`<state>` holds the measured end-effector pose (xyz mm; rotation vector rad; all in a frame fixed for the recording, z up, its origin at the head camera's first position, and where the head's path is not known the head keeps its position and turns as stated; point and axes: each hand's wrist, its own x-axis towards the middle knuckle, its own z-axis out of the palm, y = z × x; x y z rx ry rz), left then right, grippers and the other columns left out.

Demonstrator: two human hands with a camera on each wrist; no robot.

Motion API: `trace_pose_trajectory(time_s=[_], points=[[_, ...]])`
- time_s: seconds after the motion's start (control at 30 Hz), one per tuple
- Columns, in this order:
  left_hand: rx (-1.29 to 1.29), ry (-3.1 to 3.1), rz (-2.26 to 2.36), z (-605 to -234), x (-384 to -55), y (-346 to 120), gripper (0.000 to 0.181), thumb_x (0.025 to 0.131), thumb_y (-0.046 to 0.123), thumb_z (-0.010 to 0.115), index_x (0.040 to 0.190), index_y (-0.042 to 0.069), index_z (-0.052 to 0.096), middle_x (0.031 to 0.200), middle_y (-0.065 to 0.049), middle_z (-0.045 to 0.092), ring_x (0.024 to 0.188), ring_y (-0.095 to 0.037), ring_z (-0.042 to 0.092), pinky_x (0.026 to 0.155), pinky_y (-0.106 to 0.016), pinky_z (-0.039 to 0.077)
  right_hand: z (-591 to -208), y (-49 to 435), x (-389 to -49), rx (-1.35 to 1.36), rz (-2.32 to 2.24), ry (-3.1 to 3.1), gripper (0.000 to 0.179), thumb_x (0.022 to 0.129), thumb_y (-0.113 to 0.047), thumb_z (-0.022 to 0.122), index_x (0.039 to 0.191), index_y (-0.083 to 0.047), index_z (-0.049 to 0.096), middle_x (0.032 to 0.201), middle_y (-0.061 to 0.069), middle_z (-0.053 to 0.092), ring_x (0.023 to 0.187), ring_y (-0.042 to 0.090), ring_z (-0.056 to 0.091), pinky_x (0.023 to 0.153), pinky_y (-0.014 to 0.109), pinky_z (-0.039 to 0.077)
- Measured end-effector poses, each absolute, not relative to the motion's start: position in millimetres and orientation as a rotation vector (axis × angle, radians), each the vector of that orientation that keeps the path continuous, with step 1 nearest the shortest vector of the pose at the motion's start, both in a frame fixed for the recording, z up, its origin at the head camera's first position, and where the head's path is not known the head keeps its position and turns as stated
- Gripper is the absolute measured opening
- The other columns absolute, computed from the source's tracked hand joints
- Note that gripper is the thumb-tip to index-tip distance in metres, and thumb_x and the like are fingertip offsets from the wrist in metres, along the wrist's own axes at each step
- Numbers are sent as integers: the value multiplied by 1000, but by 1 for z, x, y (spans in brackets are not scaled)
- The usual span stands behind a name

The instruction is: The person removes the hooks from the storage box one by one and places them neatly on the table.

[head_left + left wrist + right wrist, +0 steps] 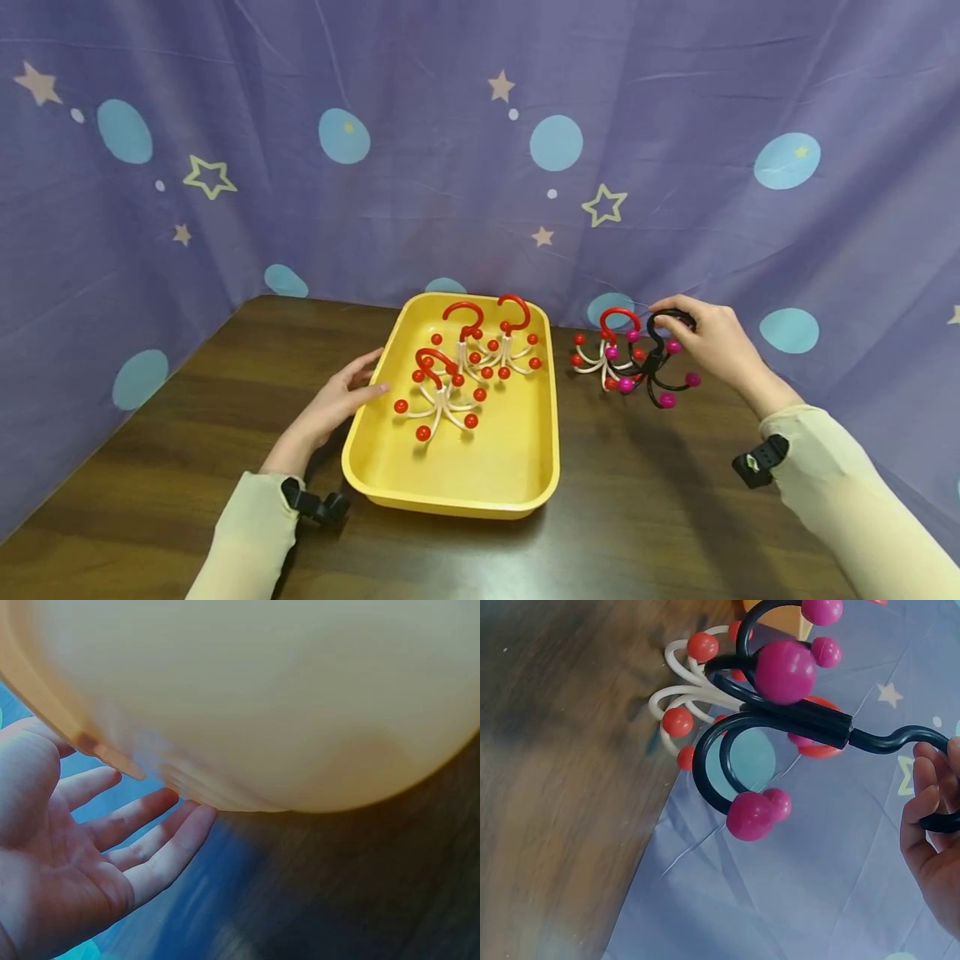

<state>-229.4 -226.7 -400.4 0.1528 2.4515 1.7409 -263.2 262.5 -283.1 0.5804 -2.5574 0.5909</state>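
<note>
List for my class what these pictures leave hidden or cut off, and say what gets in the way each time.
Left wrist view: the inside of the yellow tray, hidden by its own outer wall.
Right wrist view: the outermost bend of the black hanger and part of the right hand, cut off by the right edge.
Head view: part of the white hanger, hidden behind the black one.
Head view: the upper sleeves, cut off by the frame's edges.

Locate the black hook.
In the head view, the black hook hangs from the right hand, right of the yellow tray, overlapping a red-topped hook.
</note>
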Motion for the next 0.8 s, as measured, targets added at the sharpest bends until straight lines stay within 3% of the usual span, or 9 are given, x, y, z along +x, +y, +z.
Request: trace_pose_trajectory(time_s=[0.3,0.8], points=[[156,2458,1737,-400,-227,-230,70,87,31,61,145,20,24,133,-24,41,107,-32,53,83,-38,49,-287,271,-264,492,601,-2583,17,89,-27,59,102,-19,67,66,2,58,48,12,37,49,27,31],[173,2450,1739,-401,-230,-228,69,87,29,61,145,19,24,133,-24,41,107,-33,53,83,-39,49,-298,292,-270,336,623,-2558,23,93,-24,53,105,-11,66,84,12,68,49,15,42,47,27,32]])
